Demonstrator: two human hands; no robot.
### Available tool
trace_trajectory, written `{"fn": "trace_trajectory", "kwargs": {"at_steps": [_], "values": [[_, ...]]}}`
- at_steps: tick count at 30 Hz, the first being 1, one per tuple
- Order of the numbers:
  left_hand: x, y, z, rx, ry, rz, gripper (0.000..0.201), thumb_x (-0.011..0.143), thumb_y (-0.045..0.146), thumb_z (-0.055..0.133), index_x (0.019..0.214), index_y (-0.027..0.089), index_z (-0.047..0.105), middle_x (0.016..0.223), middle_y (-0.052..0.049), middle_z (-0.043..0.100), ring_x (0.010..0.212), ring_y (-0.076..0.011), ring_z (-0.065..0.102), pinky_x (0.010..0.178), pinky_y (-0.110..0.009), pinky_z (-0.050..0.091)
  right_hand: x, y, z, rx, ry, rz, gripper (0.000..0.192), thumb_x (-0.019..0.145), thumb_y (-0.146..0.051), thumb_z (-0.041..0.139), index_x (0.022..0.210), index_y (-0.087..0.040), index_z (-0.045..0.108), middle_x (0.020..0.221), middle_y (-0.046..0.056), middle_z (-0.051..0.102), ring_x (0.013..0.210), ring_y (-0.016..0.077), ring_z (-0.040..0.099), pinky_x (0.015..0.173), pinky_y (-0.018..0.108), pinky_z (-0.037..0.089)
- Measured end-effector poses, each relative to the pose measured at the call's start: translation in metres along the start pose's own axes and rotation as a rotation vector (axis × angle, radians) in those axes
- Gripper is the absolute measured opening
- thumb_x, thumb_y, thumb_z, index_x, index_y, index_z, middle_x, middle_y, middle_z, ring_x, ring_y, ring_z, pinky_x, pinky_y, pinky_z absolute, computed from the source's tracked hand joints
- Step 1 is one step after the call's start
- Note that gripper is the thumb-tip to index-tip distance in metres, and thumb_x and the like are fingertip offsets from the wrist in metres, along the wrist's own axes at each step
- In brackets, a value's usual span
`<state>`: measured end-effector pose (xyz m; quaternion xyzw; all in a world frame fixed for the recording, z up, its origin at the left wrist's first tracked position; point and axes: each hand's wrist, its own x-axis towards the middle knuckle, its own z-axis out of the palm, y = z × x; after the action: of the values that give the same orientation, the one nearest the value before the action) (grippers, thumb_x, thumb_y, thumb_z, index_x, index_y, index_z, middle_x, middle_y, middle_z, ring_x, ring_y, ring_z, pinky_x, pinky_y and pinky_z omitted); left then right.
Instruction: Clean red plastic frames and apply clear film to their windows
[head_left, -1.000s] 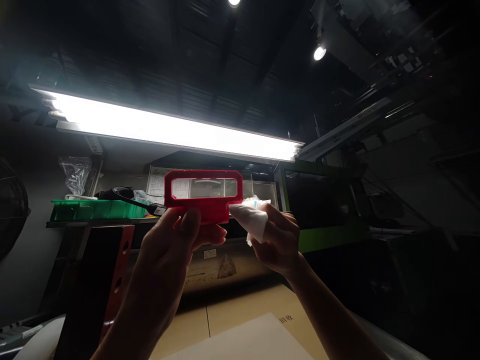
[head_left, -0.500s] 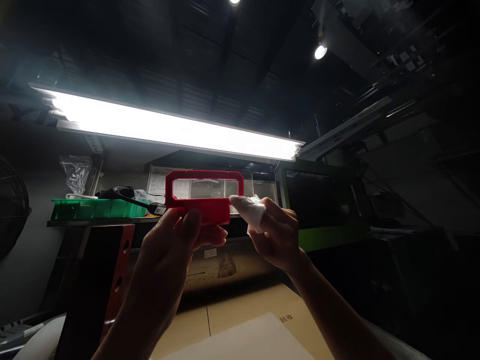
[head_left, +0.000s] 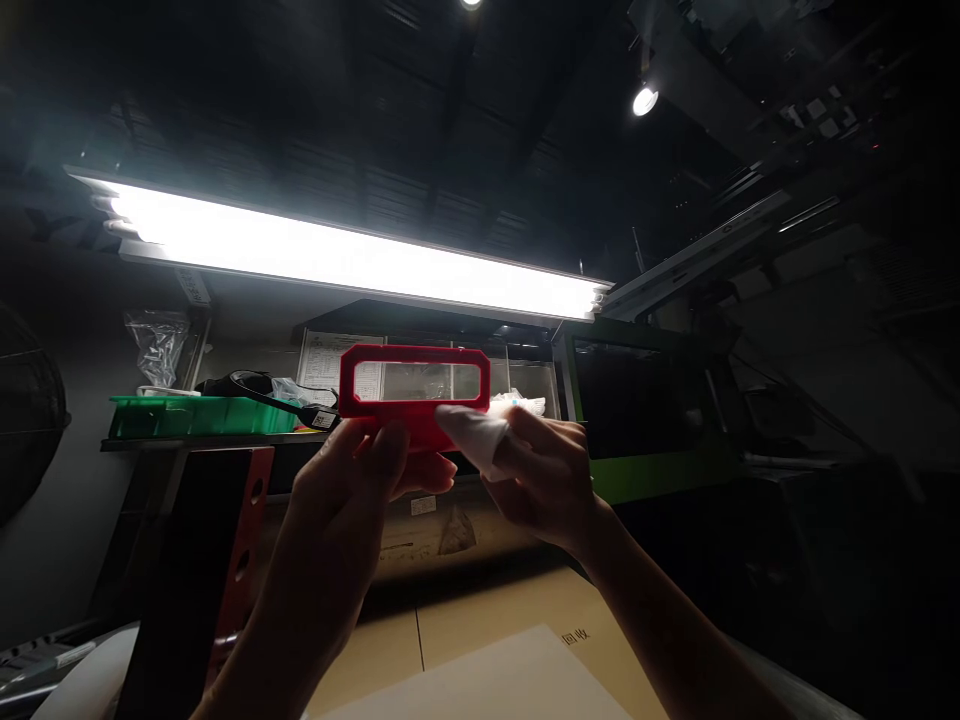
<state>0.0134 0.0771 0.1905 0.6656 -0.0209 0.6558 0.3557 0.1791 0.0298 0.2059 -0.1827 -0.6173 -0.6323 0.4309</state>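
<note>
My left hand (head_left: 352, 490) holds up a red plastic frame (head_left: 414, 383) with a clear rectangular window, gripping it by its lower part. The frame is raised toward the long bright tube lamp (head_left: 345, 258). My right hand (head_left: 544, 475) holds a white cloth (head_left: 480, 435) wrapped over a fingertip. The cloth tip presses against the frame's lower right edge, just under the window.
A green tray (head_left: 191, 415) with a black strap and plastic bags sits on a shelf at the left. A red and black upright panel (head_left: 202, 560) stands below it. Cardboard and a white sheet (head_left: 487, 680) lie on the bench. Dark green machinery (head_left: 645, 420) fills the right.
My right hand has moved left, bringing the cloth tip from beside the frame's right end to under its window. The frame has shifted slightly right and tilted a little.
</note>
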Motion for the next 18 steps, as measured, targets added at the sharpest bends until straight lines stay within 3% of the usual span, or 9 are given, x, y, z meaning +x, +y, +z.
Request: {"fn": "trace_trajectory", "kwargs": {"at_steps": [3, 9, 14, 18], "values": [[0.001, -0.001, 0.0, -0.009, -0.003, -0.028, 0.026, 0.078, 0.048, 0.065, 0.083, 0.023, 0.066, 0.069, 0.003, 0.072, 0.067, -0.0138, 0.067, 0.066, -0.022, 0.054, -0.002, -0.001, -0.001, 0.077, 0.006, -0.037, 0.029, 0.083, -0.014, 0.044, 0.062, -0.017, 0.063, 0.06, -0.002, 0.041, 0.048, 0.0076, 0.03, 0.044, 0.023, 0.026], [-0.001, 0.0, 0.002, 0.041, 0.033, -0.031, 0.028, 0.078, 0.05, 0.063, 0.082, 0.023, 0.068, 0.063, 0.003, 0.072, 0.062, -0.0128, 0.066, 0.064, -0.021, 0.053, 0.01, -0.009, -0.009, -0.042, 0.025, 0.091, 0.028, 0.087, -0.013, 0.046, 0.099, -0.018, 0.071, 0.058, -0.006, 0.034, 0.046, 0.0067, 0.025, 0.045, 0.021, 0.025], [-0.002, 0.001, 0.003, 0.036, 0.013, -0.033, 0.026, 0.079, 0.047, 0.064, 0.083, 0.022, 0.066, 0.063, 0.003, 0.073, 0.062, -0.0129, 0.067, 0.065, -0.022, 0.053, 0.021, -0.017, -0.016, -0.131, -0.043, 0.111, 0.029, 0.09, -0.02, 0.044, 0.085, -0.019, 0.073, 0.057, -0.004, 0.04, 0.046, 0.0067, 0.029, 0.045, 0.022, 0.024], [-0.003, 0.0, 0.003, 0.03, 0.012, -0.05, 0.027, 0.079, 0.047, 0.063, 0.083, 0.02, 0.065, 0.062, 0.003, 0.072, 0.062, -0.0134, 0.066, 0.066, -0.024, 0.053, 0.022, -0.016, -0.015, -0.174, -0.061, 0.126, 0.028, 0.092, -0.024, 0.045, 0.096, -0.022, 0.072, 0.056, -0.005, 0.042, 0.045, 0.0063, 0.03, 0.044, 0.022, 0.023]]}}
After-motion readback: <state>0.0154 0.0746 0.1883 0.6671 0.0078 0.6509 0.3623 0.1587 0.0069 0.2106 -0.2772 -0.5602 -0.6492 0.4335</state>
